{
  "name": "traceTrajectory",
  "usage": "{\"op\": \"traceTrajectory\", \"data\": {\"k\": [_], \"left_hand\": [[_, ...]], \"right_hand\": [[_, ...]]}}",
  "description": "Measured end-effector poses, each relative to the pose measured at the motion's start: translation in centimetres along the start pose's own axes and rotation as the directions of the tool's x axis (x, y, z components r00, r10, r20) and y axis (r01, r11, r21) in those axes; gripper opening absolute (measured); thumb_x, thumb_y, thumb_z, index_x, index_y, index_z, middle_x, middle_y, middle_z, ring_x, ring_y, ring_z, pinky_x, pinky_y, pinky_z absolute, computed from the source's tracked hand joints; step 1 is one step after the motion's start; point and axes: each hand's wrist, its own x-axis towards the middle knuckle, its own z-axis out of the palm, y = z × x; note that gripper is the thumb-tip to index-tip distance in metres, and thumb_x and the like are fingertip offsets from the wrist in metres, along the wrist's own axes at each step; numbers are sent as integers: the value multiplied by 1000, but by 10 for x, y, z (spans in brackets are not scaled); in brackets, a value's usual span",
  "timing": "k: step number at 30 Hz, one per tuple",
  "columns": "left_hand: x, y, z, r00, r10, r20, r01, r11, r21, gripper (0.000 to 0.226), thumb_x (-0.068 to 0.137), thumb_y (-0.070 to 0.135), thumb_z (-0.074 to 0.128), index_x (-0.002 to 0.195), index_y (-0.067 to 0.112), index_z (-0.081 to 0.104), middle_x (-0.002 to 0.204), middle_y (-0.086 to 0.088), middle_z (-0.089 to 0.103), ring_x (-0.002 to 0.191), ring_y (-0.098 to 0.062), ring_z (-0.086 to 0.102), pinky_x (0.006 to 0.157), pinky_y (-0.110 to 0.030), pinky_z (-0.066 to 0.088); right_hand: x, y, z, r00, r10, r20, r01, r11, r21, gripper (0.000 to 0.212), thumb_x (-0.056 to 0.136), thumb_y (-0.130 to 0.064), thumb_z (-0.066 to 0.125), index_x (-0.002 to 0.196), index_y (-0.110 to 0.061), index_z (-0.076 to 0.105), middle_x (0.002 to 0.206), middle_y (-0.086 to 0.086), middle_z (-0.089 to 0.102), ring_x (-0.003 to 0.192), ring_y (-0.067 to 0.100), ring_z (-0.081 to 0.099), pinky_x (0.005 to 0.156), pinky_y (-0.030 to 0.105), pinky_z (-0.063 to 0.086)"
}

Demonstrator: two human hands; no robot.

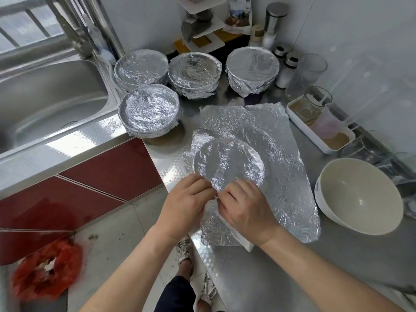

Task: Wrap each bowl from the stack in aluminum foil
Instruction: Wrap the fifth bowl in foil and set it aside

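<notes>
This is a small home kitchen. A steel sink (56, 104) with a tap (76, 39) sits below a barred window (22, 21), set into a steel counter (247, 284) above red cabinet doors (101, 174). Against the back wall stand a white shelf rack (202, 25), salt and spice shakers (287, 70) and glass jars (313, 68). Foil-covered bowls (149, 111), a foil sheet (281, 154) and a bare white bowl (358, 197) share the counter. A red bag (45, 271) lies on the tiled floor (112, 239).
</notes>
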Motion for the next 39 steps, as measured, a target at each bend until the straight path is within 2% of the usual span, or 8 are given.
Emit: {"op": "traceTrajectory", "data": {"k": [6, 11, 17, 24, 27, 30, 33, 39], "left_hand": [[-14, -10, -5, 992, -71, 108, 76, 996, -37, 40, 56, -14, 82, 87, 10, 75, 94, 1, 69, 95, -21, 61, 78, -29, 53], [-11, -9, -11, 963, -193, 186, 204, 978, -40, 26, 83, 12, 55, 100, 17, 75, 111, 5, 69, 111, -18, 61, 88, -35, 55], [14, 5, 8, 817, -298, 493, 183, 946, 269, 69, 97, 58, 15, 153, 19, 29, 161, -1, 21, 149, -20, 19, 119, -46, 12], [24, 6, 12, 738, -342, 582, 175, 930, 324, 84, 81, 65, -13, 156, 28, -1, 162, 7, -13, 140, -7, -23, 117, -52, -12], [18, 1, 8, 837, -262, 480, 215, 965, 152, 71, 91, 62, 16, 151, 29, 32, 162, 2, 21, 150, -15, 6, 118, -53, 2], [3, -5, -3, 964, -152, 216, 173, 981, -82, 34, 91, 42, 52, 112, 23, 71, 120, 1, 64, 117, -23, 54, 97, -39, 48], [-10, -7, -10, 973, -106, 206, 128, 987, -100, 28, 90, 40, 58, 101, 21, 75, 103, 5, 65, 99, -20, 58, 78, -33, 53], [-12, -10, -6, 975, -42, 217, 60, 995, -76, 25, 88, 38, 60, 97, 22, 77, 93, 7, 66, 89, -16, 59, 73, -26, 49]], "right_hand": [[0, -28, 4, 979, 158, 128, -164, 986, 36, 11, 88, -14, 64, 77, -13, 60, 74, 2, 53, 70, 20, 47, 64, 32, 43], [-1, -14, -6, 929, 264, 261, -306, 942, 140, 33, 97, -34, 45, 110, -12, 66, 110, 3, 65, 104, 22, 59, 88, 39, 50], [6, 18, -18, 731, 388, 562, -387, 913, -127, 72, 92, -53, -1, 155, -19, 11, 162, -3, 4, 150, 14, 0, 119, 42, -6], [2, 24, -11, 666, 412, 621, -406, 900, -162, 84, 80, -58, -15, 155, -24, 0, 162, -9, -9, 148, 11, -13, 114, 40, -16], [-2, 28, -8, 711, 408, 572, -432, 896, -101, 77, 87, -61, -2, 155, -26, 13, 163, -9, 2, 149, 11, -3, 116, 43, -7], [-10, 27, -12, 866, 355, 353, -398, 916, 53, 51, 93, -53, 37, 130, -25, 58, 140, -2, 52, 132, 17, 42, 102, 38, 19], [-21, 15, -15, 945, 178, 275, -218, 968, 123, 30, 86, -49, 55, 101, -26, 67, 106, -8, 60, 102, 15, 53, 85, 33, 28], [-28, 3, -7, 974, 70, 216, -97, 989, 113, 13, 87, -32, 64, 91, -19, 66, 90, -4, 59, 83, 18, 53, 75, 33, 35]]}}
